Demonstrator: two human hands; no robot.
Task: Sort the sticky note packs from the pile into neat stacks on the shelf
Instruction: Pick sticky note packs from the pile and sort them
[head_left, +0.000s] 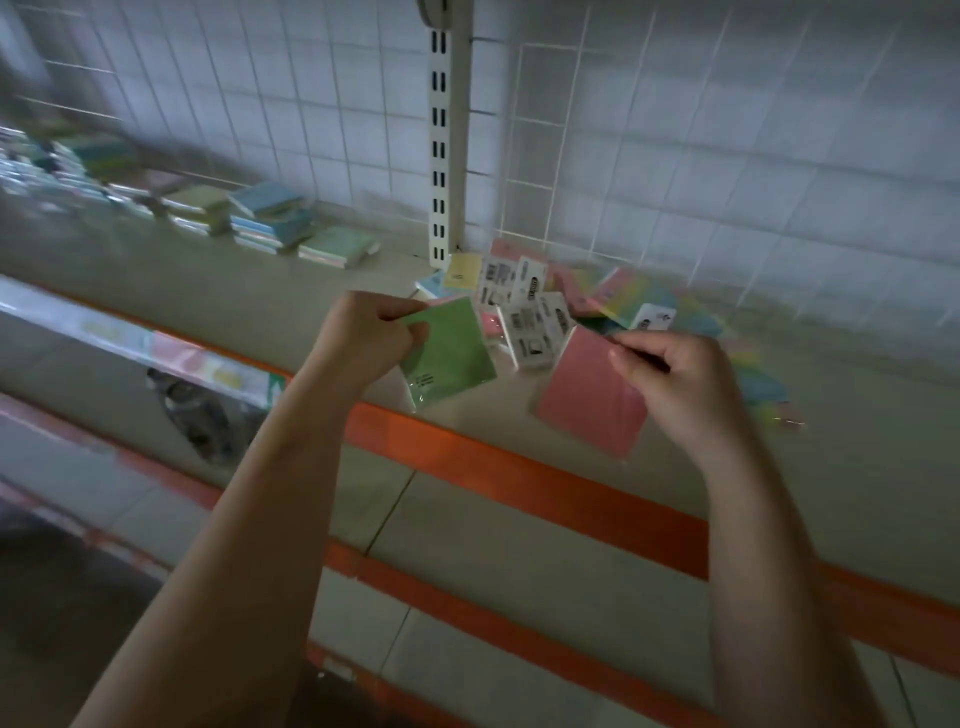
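Aloft, green pack (448, 353) leaning right, pink pack (592, 392) leaning left.

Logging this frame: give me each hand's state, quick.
Left hand: closed, pinching the green pack.
Right hand: closed, pinching the pink pack.

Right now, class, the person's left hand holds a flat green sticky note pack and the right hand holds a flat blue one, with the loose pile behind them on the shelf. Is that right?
Not quite. The head view shows the right hand pinching a flat pink sticky note pack, not a blue one. The left hand does hold the flat green sticky note pack, and the loose pile lies behind on the shelf.
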